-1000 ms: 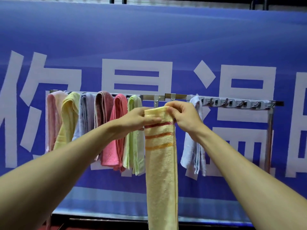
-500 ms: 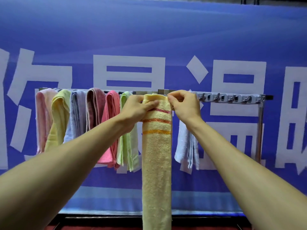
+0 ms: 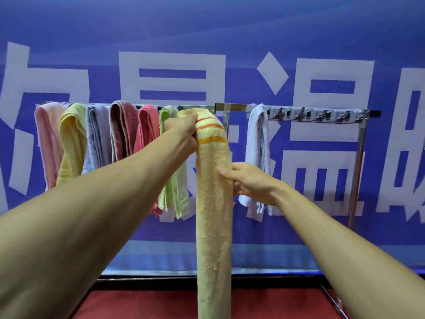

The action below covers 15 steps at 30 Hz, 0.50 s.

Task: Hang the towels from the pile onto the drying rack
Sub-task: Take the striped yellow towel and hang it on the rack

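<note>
- Striped yellow towel is hanging w/ its long axis vertical, top end draped over the rack bar, bottom end running out of view below both hands.
- Its orange/red stripes are sitting near the top, running crosswise, just beside the left hand.
- Left hand is closing tight on the towel's top-left edge at bar level, fingers wrapped into the fabric.
- Right hand is lower down, pinching the towel's right edge approx mid-length; thumb is lying on the front, other fingers curling behind, so partly closed on the cloth.
- Left of the left hand, 6 towels are hanging folded over the bar: pale pink towel, yellow towel, lavender towel, mauve towel, coral towel, green towel. The left forearm is covering their lower parts.
- Green towel is touching the striped one's left side, crowding the spot.
- Right of the right hand, 1 light blue towel is hanging, apart from the striped one.
- Further right, a grey strip of hooks is sitting along the bar; exact hook count can't tell.
- Rack's right upright post is standing beyond that.
- Behind everything, a blue banner w/ large white characters is filling the background; red floor is showing below the hands.
- Total: 8 towels on the rack, 2 hands.
</note>
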{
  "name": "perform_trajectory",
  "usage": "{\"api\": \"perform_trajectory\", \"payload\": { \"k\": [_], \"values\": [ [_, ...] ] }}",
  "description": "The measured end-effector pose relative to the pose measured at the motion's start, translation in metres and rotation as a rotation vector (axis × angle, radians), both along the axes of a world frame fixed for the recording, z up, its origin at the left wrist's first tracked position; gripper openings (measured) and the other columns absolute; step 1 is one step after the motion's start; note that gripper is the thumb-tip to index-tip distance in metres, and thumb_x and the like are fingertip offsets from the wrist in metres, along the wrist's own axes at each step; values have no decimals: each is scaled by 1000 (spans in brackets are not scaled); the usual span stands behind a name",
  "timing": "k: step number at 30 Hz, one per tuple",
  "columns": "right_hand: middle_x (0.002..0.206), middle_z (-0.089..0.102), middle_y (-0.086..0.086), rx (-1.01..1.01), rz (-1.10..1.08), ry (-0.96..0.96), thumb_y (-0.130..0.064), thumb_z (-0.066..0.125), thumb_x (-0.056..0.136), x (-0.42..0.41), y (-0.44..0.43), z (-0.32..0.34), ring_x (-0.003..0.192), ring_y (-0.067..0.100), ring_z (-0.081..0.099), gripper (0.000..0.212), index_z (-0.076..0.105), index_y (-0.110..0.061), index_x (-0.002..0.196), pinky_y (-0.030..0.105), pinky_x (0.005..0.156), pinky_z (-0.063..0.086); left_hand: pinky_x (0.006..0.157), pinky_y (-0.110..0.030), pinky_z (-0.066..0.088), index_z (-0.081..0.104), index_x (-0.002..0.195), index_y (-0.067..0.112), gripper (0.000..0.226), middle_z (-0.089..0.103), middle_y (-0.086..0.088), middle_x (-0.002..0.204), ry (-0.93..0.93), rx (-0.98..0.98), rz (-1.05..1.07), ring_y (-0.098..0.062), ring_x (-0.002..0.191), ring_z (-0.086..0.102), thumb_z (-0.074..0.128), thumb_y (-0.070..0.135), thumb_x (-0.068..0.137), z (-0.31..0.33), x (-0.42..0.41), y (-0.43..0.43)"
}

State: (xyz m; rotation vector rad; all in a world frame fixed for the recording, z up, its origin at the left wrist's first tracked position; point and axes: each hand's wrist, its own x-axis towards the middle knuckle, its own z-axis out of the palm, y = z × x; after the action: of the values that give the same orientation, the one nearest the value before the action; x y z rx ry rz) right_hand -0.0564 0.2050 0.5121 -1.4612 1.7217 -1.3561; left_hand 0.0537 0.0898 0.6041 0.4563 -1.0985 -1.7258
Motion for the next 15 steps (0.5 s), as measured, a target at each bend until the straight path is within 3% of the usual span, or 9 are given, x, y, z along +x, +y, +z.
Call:
{"api": "perform_trajectory", "payload": {
  "k": [3,6,8,10,13,15],
  "values": [
    [107,69,7,108,39,104,-13,61,93,-13,7,-13,97,16,66,22,64,-4,112,36,86,55,67,-50,57,54,104,-1,22,67,-18,98,16,108,28,-30,82,68,66,2,86,-18,-7,-27],
    [96,68,4,103,23,178,-4,58,93,-16,13,-8,86,11,64,13,68,-9,98,31,73,55,44,-39,54,57,124,6,42,69,-11,107,-3,197,2,-24,80,68,70,10,84,-47,-9,-62],
    [89,65,4,33,-59,174,-2,57,93,-17,14,0,83,13,61,14,68,-10,88,34,74,53,39,-28,50,59,122,5,36,69,-6,100,-38,204,25,-19,75,67,66,8,86,-67,-10,-68],
    [82,62,3,-54,-127,151,-4,58,92,-17,11,9,80,14,58,14,67,-9,83,36,75,52,48,-26,54,57,118,3,26,66,-6,98,-45,179,-49,-18,84,68,55,18,96,-90,-14,-66],
    [73,59,1,-142,-203,87,-8,61,91,-21,5,21,75,15,54,16,66,-8,75,34,70,48,72,-30,57,57,114,2,59,67,-9,98,-194,24,-447,-19,90,66,30,53,99,-127,-16,-40],
    [68,58,-1,-200,-286,18,-7,63,89,-25,3,29,71,14,54,21,64,-11,69,27,60,46,80,-33,55,54,102,8,65,63,-7,93,-325,-89,-598,-19,87,65,23,64,93,-147,-22,-22]
  ]
}}
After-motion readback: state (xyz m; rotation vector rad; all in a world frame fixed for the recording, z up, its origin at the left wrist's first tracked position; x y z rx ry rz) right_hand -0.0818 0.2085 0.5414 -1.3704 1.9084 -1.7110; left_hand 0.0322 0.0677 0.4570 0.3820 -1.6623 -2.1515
